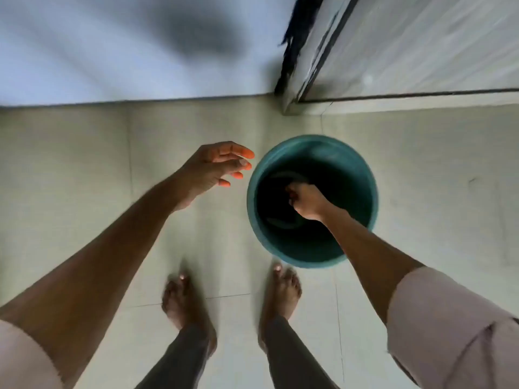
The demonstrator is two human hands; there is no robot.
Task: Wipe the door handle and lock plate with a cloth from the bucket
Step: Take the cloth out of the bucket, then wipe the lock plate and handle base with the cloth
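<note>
Cloth (283, 179) sits deep in the dark well of the green bucket (362, 169), only a dim curved fold showing just far-left of the right hand (307, 202). That hand is down inside, fingers curled tight, though whether they actually grip the cloth I cannot tell. Left hand (217, 167) hovers left of the rim, fingers spread, holding nothing. Bare feet (179, 299) stand near on the tiled floor (421, 192).
</note>
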